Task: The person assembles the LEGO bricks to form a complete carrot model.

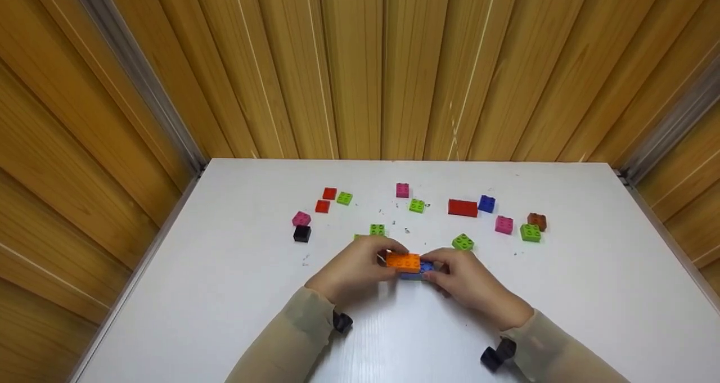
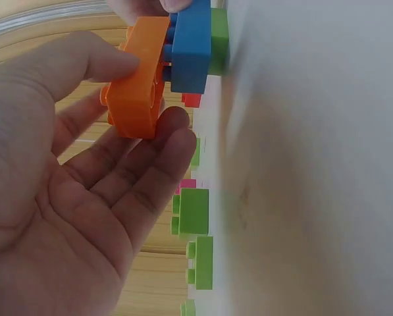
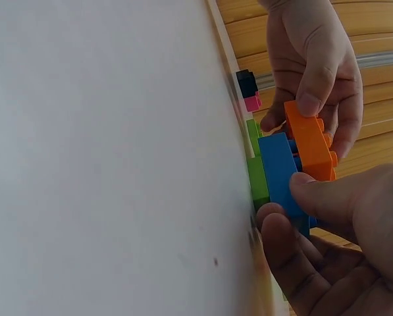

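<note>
Near the middle of the table in the head view, my left hand [image 1: 359, 264] pinches an orange toy building brick [image 1: 403, 263] between thumb and fingers. Under it is a blue brick [image 2: 191, 56], which the thumb and fingers of my right hand [image 1: 466, 275] grip at its right end. The orange brick sits slightly tilted over the blue one, shifted left, and blue studs show in the gap between them in the left wrist view. Beneath the blue brick is a green brick [image 3: 259, 179], low against the white tabletop.
Loose bricks lie across the white table [image 1: 225, 315]: a black brick [image 1: 302, 234] on the left, a red brick [image 1: 462, 208] beside a blue one [image 1: 486, 203], a brown brick [image 1: 537, 221] on the right, plus several green and pink ones. Yellow wood-look panels [image 1: 354, 68] stand behind.
</note>
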### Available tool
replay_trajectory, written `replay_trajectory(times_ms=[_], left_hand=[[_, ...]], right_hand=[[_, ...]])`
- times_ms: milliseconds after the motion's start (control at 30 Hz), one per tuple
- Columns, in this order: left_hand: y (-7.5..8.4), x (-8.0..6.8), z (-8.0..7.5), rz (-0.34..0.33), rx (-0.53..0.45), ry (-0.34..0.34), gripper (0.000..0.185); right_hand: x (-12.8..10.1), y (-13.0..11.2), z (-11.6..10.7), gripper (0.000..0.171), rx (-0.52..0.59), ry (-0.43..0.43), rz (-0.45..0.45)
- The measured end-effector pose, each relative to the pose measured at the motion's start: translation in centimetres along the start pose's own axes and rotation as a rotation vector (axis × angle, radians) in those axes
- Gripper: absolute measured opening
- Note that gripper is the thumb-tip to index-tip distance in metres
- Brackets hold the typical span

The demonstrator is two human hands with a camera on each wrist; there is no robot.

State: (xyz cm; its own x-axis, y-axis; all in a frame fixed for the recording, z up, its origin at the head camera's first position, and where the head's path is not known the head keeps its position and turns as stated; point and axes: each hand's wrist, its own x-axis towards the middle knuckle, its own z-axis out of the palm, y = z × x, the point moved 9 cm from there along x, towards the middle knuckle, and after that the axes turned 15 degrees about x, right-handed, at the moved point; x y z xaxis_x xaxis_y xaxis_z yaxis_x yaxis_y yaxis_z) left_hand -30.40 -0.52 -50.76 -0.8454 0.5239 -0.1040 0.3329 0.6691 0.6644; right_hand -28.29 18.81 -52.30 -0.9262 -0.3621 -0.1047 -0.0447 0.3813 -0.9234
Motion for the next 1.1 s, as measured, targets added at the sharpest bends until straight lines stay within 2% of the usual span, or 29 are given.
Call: replay_trajectory(times_ms=[133, 433, 767, 1100], left_hand=[[0.14, 0.06, 0.35, 0.023, 0.017, 0.01, 0.035], [0.66, 0.2, 0.53, 0.039, 0.061, 0.078, 0.015], [0.34, 0.16, 0.5, -0.016, 0.035, 0.062, 0.015], [0.43, 0.03, 0.42, -0.03, 0.027, 0.044, 0.015]], right_hand=[[-0.04, -0.01, 0.0, 0.038, -0.002, -0.002, -0.001], [-0.12, -0.31, 0.07, 0.037, 0.012, -0.01, -0.03], [0.06, -0.12, 0.03, 0.038, 0.002, -0.009, -0.004], [0.09, 0.07, 0.14, 0.037, -0.007, -0.012, -0.003]])
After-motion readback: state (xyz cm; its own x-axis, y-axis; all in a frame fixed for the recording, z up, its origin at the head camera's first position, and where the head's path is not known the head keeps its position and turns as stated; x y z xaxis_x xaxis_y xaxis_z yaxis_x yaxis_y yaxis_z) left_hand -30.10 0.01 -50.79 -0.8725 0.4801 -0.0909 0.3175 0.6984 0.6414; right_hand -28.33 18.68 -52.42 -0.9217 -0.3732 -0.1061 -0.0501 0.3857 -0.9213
